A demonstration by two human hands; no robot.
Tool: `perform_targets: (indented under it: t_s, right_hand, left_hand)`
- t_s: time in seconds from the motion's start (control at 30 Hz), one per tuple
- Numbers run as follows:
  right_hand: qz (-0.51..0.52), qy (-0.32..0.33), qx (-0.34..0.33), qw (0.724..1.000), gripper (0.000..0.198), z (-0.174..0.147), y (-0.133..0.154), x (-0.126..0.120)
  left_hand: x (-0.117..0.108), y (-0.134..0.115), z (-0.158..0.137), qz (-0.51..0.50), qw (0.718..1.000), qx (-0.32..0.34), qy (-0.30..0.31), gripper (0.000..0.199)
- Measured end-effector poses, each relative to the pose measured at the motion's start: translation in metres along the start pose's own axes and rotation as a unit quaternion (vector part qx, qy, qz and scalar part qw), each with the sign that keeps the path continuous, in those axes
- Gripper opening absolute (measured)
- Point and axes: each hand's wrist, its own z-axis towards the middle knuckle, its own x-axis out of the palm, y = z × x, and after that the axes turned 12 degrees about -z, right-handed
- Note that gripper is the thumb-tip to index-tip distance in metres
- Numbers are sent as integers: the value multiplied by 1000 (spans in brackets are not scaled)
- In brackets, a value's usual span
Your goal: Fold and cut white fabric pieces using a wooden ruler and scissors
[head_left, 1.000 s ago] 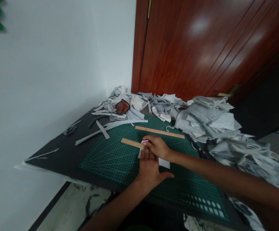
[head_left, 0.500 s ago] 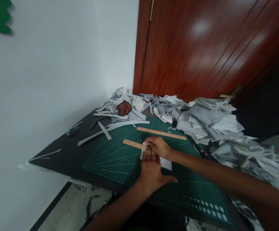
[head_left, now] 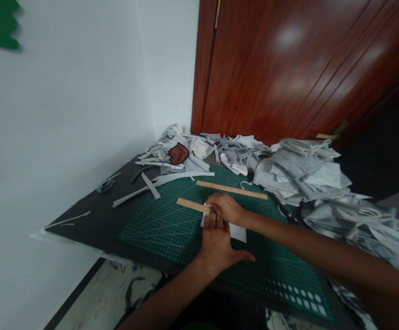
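My left hand [head_left: 216, 245] lies flat with its thumb spread to the right, and its fingertips press on the right end of a short wooden ruler [head_left: 193, 205]. Beneath that hand is a white piece [head_left: 237, 233], paper or cloth, on the green cutting mat [head_left: 165, 229]. Against the left fingertips, my right hand [head_left: 225, 206] is closed. A small pinkish bit shows at its fingers, but what it grips is hidden. Just beyond both hands, a longer wooden ruler [head_left: 232, 189] rests on the mat.
Grey and white cloth scraps [head_left: 242, 153] are heaped along the back, with a brown dark-edged piece [head_left: 178, 153] among them. Folded grey fabric [head_left: 302, 172] is stacked at right. A dark-handled tool [head_left: 290, 216] lies beside it. White strips [head_left: 182, 176] cross the mat's far left edge.
The view has shifted very slightly. Both hands and the short ruler keep almost the same place on the mat.
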Motion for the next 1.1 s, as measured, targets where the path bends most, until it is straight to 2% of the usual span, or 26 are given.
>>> perform_targets:
  t_s: [0.4,0.87,1.1]
  right_hand:
    - [-67,47,-15,997,17,-7,-2,-15]
    - [-74,46,1,996,18,-56,-25,-30]
    - [-65,54,12,996,23,-83,-34,-40]
  left_hand:
    - [-3,-1,1,6,1000,-4,10,150]
    - [-4,-4,2,0,1000,-13,26,145]
    - [-1,-2,1,7,1000,-9,7,143]
